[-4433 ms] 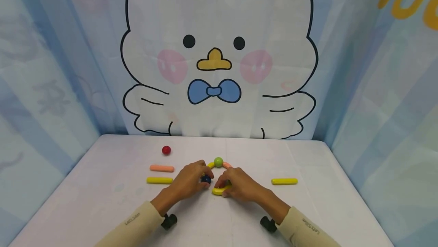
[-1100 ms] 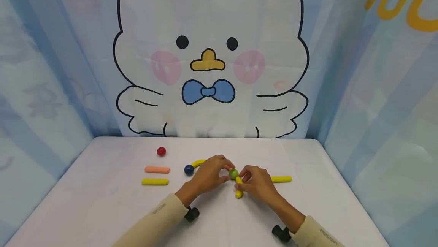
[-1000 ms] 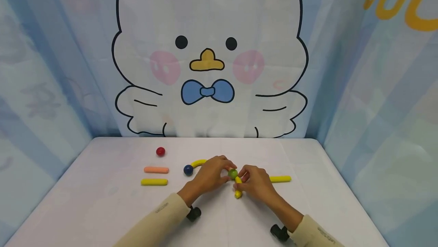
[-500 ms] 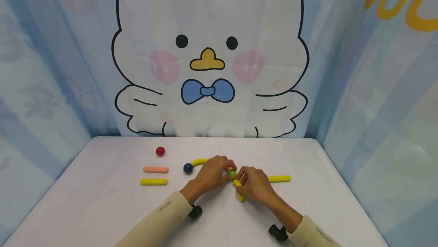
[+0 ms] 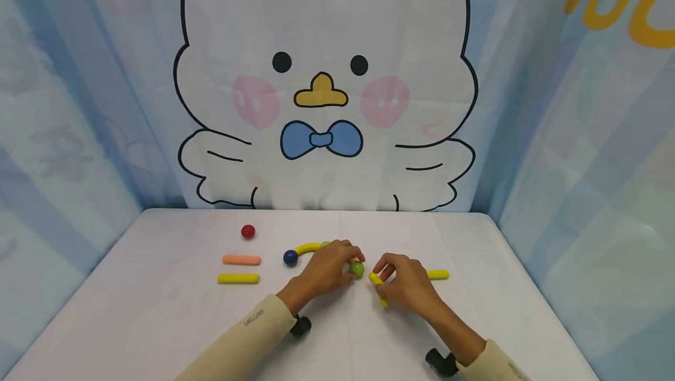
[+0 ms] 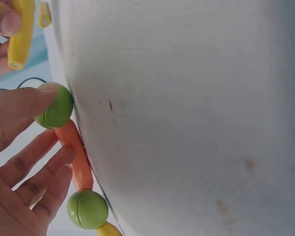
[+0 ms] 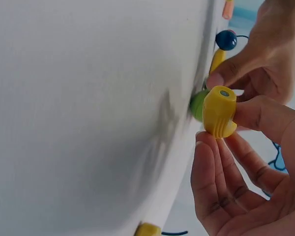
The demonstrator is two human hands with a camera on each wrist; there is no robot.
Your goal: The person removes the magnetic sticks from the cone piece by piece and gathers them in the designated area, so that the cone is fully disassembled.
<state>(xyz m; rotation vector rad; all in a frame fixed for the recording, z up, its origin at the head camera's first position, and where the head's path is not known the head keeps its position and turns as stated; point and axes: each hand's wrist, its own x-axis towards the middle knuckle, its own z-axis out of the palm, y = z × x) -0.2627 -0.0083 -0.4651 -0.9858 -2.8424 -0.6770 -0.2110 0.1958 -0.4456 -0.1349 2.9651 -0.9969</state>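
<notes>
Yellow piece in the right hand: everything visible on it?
The yellow piece is a glossy rod, plastic by its look, apparently curved. The right wrist view shows ridges on its side and a small greyish disc set in one end face. The right hand pinches it between thumb and fingers, slanted in the head view, with a gap to the nearest green ball.

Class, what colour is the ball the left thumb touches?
Green; the ball shows best in left wrist view.
</notes>
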